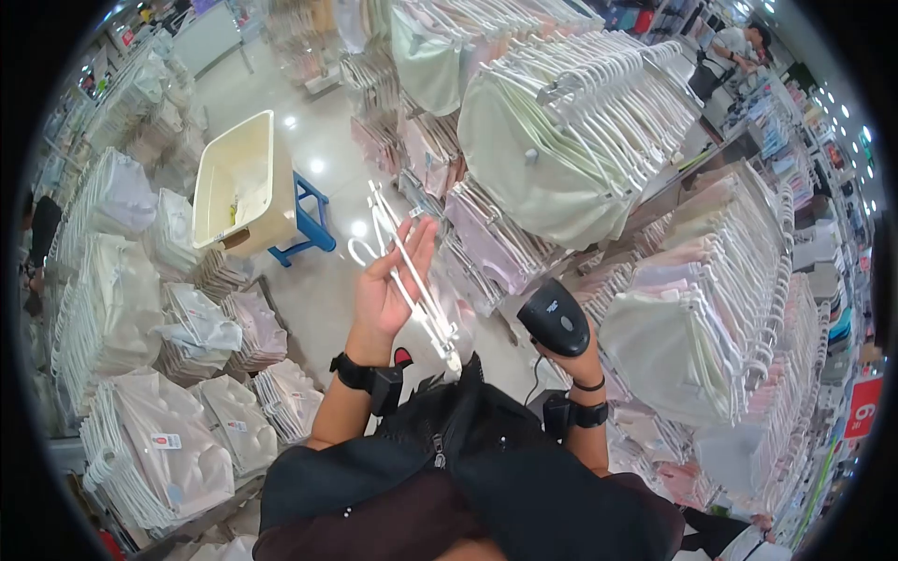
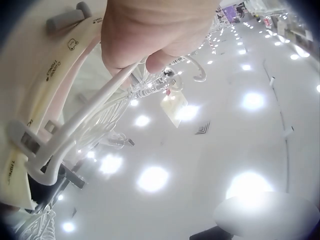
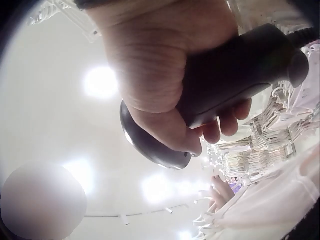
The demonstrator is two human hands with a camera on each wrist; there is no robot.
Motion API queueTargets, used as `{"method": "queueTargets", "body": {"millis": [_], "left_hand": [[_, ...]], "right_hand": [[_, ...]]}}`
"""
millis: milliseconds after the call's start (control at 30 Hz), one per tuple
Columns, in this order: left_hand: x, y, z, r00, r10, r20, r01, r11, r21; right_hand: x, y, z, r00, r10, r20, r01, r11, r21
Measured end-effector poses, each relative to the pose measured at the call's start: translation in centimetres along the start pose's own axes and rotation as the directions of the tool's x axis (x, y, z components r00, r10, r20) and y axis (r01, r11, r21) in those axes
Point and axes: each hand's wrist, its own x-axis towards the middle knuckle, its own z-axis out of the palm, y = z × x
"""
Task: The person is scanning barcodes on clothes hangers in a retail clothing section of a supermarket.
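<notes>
My left hand (image 1: 376,304) holds a white clip hanger (image 1: 426,304) in front of my body, its fingers pointing up along the bar. The left wrist view shows a cream-and-pink printed waistband (image 2: 59,67) of a garment, held by the hanger's clip (image 2: 30,145). Most of that garment is hidden. On the other side, my right hand (image 1: 582,363) grips a black barcode scanner (image 1: 554,318). In the right wrist view the fingers wrap around the scanner's handle (image 3: 225,75), and a cord leaves its end.
Racks of hanging pale garments (image 1: 533,150) crowd the right side, with more garments (image 1: 154,449) on the left. A cream tub (image 1: 267,178) sits on a blue stool (image 1: 313,210) in the aisle. Another person (image 1: 739,47) stands far at upper right.
</notes>
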Motion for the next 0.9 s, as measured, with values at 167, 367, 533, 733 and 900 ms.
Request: {"method": "queueTargets", "body": {"millis": [167,367,533,733,900], "left_hand": [[-1.8,-2.1,-3.8,0.998,0.052,0.044,-0.058,0.987,0.151],[-5.0,-5.4,-1.6,0.929,0.352,-0.113,-0.224,0.779,0.586],[-6.9,-7.7,-0.9,0.914,0.405,-0.014,-0.283,0.663,0.693],[-10.5,-9.8,-0.9,0.915,0.4,0.05,-0.323,0.654,0.684],[-14.3,-11.3,-2.3,0.949,0.291,0.123,-0.301,0.711,0.635]], "right_hand": [[0.0,1.7,-1.5,0.993,0.057,0.103,-0.052,0.997,-0.054],[-1.0,1.8,-2.0,0.992,0.003,0.129,-0.008,0.999,0.035],[-3.1,1.1,-2.5,0.988,-0.058,0.145,0.048,0.996,0.069],[-8.0,-1.1,-2.4,0.993,-0.099,0.065,0.094,0.992,0.081],[-14.4,-3.0,-2.6,0.999,-0.02,-0.047,0.021,1.0,0.008]]}}
